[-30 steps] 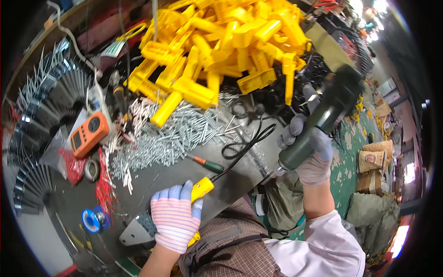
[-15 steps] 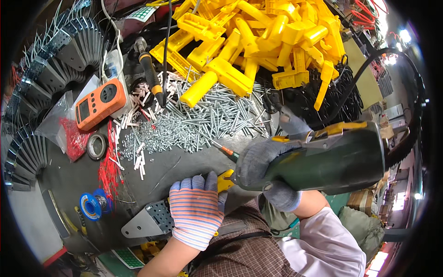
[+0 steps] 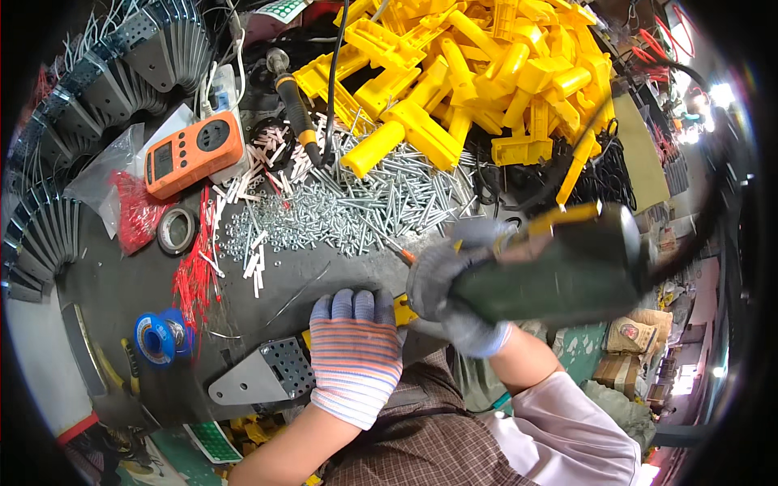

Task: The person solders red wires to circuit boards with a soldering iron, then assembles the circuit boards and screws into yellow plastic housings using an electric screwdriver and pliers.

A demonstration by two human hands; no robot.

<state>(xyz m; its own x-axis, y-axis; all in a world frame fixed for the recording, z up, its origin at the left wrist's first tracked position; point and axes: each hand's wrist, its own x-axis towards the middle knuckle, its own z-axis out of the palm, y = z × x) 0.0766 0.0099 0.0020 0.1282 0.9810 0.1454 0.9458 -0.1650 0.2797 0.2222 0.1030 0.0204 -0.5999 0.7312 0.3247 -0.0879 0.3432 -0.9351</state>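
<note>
My left hand (image 3: pixel 355 348), in a striped glove, lies closed over a yellow plastic handle (image 3: pixel 403 309), pressing it to the bench near its front edge. Left of that hand, a grey perforated metal plate (image 3: pixel 258 376) with a tapered end sticks out, seemingly joined to the handle; the joint is covered. Gloved in grey, my right hand (image 3: pixel 450 285) wraps around the front of a dark green corded power driver (image 3: pixel 551 271). The driver lies almost level and is blurred. Its tip, pointing toward the yellow handle, is hidden by my fingers.
Beyond my hands lie heaped screws (image 3: pixel 405 190) and a pile of yellow plastic housings (image 3: pixel 486 73). An orange meter (image 3: pixel 194 154), tape roll (image 3: pixel 176 229), red wires (image 3: pixel 194 275) and blue solder spool (image 3: pixel 156 338) sit left. Stacked metal plates (image 3: pixel 44 235) line the far left.
My right hand and the driver have shifted a little left, with the driver's rear swinging in motion. My left hand stays on the yellow handle. The whole view has shifted slightly.
</note>
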